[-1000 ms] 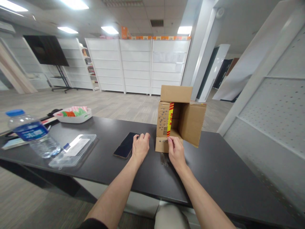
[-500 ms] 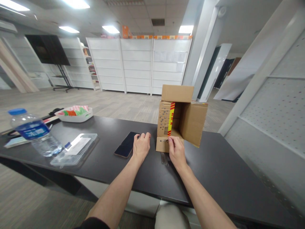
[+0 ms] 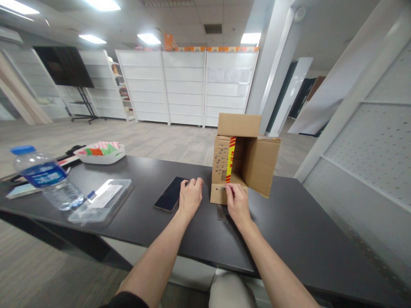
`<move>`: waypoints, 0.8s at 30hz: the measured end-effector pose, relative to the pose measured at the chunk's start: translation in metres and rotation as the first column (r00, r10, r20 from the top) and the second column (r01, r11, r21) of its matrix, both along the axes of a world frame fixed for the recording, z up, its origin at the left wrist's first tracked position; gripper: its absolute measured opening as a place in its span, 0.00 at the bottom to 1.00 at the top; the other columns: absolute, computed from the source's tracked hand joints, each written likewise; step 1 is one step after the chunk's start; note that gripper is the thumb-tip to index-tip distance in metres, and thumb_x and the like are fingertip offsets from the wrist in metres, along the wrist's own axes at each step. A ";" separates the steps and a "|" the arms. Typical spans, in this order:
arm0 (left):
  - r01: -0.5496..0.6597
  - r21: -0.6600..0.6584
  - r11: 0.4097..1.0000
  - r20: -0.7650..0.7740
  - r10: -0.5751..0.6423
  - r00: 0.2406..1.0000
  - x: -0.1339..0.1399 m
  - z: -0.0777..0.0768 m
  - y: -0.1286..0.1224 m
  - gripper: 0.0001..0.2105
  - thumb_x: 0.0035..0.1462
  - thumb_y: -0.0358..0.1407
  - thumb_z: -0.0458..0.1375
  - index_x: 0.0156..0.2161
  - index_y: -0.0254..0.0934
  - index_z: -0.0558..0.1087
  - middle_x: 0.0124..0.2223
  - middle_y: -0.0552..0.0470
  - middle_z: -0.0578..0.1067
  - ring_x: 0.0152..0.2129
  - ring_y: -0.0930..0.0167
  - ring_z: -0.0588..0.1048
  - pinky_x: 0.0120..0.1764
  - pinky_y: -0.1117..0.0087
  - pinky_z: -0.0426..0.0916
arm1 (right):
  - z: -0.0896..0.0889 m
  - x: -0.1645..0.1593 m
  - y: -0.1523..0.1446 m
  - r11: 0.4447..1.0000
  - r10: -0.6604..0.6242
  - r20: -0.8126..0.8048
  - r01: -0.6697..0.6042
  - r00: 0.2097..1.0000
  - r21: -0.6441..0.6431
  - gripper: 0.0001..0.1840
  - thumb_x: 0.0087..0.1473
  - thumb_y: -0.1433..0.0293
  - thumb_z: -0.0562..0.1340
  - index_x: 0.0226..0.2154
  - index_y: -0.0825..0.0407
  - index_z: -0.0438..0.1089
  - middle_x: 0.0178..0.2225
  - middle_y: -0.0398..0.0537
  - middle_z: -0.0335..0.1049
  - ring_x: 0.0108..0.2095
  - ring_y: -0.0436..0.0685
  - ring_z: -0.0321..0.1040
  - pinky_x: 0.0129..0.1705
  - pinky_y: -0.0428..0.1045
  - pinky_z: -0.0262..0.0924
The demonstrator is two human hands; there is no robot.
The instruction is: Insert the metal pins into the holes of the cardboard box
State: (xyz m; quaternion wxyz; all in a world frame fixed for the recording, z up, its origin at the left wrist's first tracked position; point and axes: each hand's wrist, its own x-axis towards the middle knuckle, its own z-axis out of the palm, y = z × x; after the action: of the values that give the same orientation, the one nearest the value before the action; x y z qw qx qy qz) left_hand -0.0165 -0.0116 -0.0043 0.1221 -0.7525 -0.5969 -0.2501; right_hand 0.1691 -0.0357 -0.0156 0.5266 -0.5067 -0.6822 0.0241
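An open cardboard box [image 3: 219, 171] stands on its side on the dark table, its mouth toward me, with flaps spread up, right and down. Dark round spots dot its left flap, and a yellow and red tape strip runs along that flap's edge. At the lower flap, my right hand [image 3: 238, 203] is closed in a pinch; small metallic marks show beside the fingertips, but what they hold is too small to make out. Thin metal pins, like nails or screws [image 3: 221, 213], lie in a row below. My left hand [image 3: 190, 196] rests loosely bent beside a phone [image 3: 171, 194], fingers apart, holding nothing.
To the left are a clear plastic case [image 3: 104, 201], a water bottle [image 3: 48, 179] leaning in view, and a white basket [image 3: 102, 159] with colourful packets. Books and dark items lie behind the bottle. A white perforated panel [image 3: 369, 149] stands to the right.
Almost nothing differs. My right fingertips have shifted very slightly left at the lower flap; my left hand has stayed in place.
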 end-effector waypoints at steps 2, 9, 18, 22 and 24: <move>0.001 0.001 1.000 0.003 -0.001 1.000 0.000 -0.001 0.001 0.12 0.65 0.31 0.45 0.43 0.40 0.71 0.37 0.48 0.75 0.37 0.67 0.73 0.54 0.60 0.57 | 0.000 0.000 0.000 1.000 -0.007 0.006 0.007 1.000 -0.002 0.16 0.67 0.61 0.50 0.38 0.50 0.70 0.36 0.51 0.72 0.39 0.60 0.68 0.44 0.54 0.60; 0.007 0.007 1.000 0.007 -0.007 1.000 -0.001 -0.002 0.001 0.12 0.65 0.30 0.45 0.43 0.40 0.71 0.37 0.48 0.75 0.37 0.67 0.73 0.54 0.60 0.57 | -0.004 0.001 0.003 1.000 -0.018 0.058 0.018 0.998 0.000 0.16 0.67 0.62 0.52 0.38 0.50 0.71 0.37 0.51 0.74 0.39 0.60 0.69 0.44 0.54 0.58; 0.003 0.006 1.000 -0.005 -0.003 1.000 0.000 -0.001 0.001 0.12 0.65 0.30 0.45 0.43 0.40 0.71 0.37 0.48 0.75 0.37 0.67 0.73 0.53 0.59 0.57 | -0.006 0.001 0.004 0.999 -0.050 0.105 0.050 0.993 0.001 0.15 0.66 0.63 0.52 0.37 0.51 0.71 0.37 0.50 0.75 0.40 0.60 0.69 0.44 0.54 0.56; -0.001 -0.004 1.000 -0.005 0.001 1.000 0.000 0.000 0.000 0.12 0.65 0.30 0.45 0.43 0.40 0.71 0.37 0.48 0.75 0.37 0.67 0.73 0.54 0.59 0.57 | -0.006 0.000 0.004 0.997 -0.077 0.120 0.079 0.990 -0.013 0.14 0.66 0.63 0.53 0.37 0.50 0.71 0.37 0.50 0.75 0.39 0.60 0.69 0.44 0.54 0.55; 0.000 -0.004 1.000 -0.005 0.000 1.000 0.000 0.000 0.000 0.12 0.65 0.30 0.45 0.43 0.40 0.71 0.37 0.48 0.75 0.37 0.67 0.73 0.54 0.60 0.57 | -0.007 0.001 0.005 0.996 -0.083 0.126 0.086 0.989 -0.021 0.13 0.65 0.64 0.53 0.37 0.50 0.72 0.37 0.50 0.75 0.39 0.60 0.69 0.44 0.54 0.54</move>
State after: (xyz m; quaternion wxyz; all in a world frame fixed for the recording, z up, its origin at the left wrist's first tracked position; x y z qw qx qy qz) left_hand -0.0162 -0.0115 -0.0045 0.1221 -0.7533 -0.5972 -0.2471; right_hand 0.1698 -0.0312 -0.0221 0.4764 -0.5427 -0.6915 -0.0210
